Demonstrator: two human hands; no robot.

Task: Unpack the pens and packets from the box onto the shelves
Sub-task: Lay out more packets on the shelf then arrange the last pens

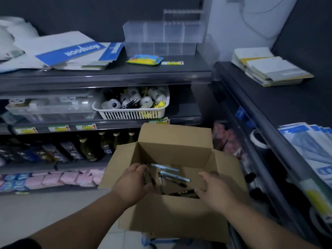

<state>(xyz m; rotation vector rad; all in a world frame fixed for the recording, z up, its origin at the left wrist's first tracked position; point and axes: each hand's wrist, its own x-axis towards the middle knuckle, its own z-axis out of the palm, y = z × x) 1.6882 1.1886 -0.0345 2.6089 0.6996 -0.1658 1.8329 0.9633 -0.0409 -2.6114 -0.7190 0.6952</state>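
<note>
An open cardboard box (172, 141) stands in front of me with its flaps spread. Inside lie several pens in clear packets (172, 176) with pale blue header strips. My left hand (133, 182) reaches into the box at its left side and grips a packet of pens between curled fingers and thumb. My right hand (213, 189) is at the box's near right rim, its fingers curled down into the box over the dark pens; whether they hold anything is hidden. A clear tiered organiser (161, 38) stands on the top shelf (107, 76).
Blue and white envelopes (68, 49) and a yellow packet (144, 59) lie on the top shelf. A white basket (133, 112) of tape rolls sits on the middle shelf. Bottles and sachets fill lower shelves. A second rack (269, 112) with booklets and packets runs along the right.
</note>
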